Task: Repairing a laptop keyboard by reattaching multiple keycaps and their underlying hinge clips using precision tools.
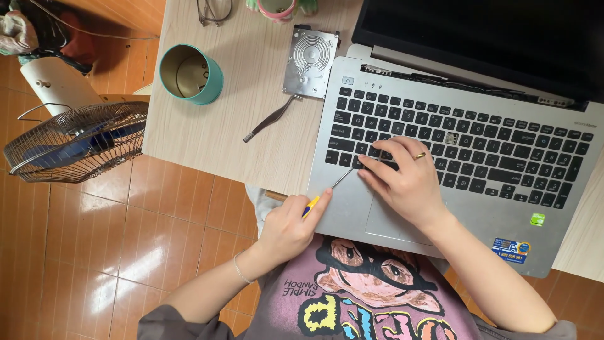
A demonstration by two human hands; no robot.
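When viewed from above: a grey laptop (pixel 478 208) lying open on a pale wooden surface (pixel 207 145), its front edge overhanging the lap. Left hand (pixel 289 226) closed around the yellow-and-blue handle of a thin screwdriver (pixel 327 189), forefinger stretched along the shaft, metal tip set against the lower left part of the keyboard (pixel 503 151). Right hand (pixel 402 176), ringed, resting palm-down on the keys, fingers bent and pressing just beside the tip, gripping nothing.

Progress, judged from the present layout: prying at the keys apparently at an early stage. One small gap (pixel 450 138) showing in the middle rows, seemingly a missing key cap; all other keys seated as far as can be told. Strip along the hinge looking partly uncovered, with bare parts exposed. No loose key caps visible anywhere on the surface.

Count of items: one laptop, one screwdriver, two hands at work. Beside the laptop, one opened hard drive (pixel 308 60) with its shiny disc showing, and one pair of tweezers (pixel 270 118) lying just below it, apart from both hands. Further left, one teal tin (pixel 189 74), upright and apparently empty. At the far edge, one pair of glasses (pixel 214 9) and one pink mug (pixel 277 7), both cut off by the frame. On the tiled floor (pixel 157 220), one wire-caged fan (pixel 75 141).
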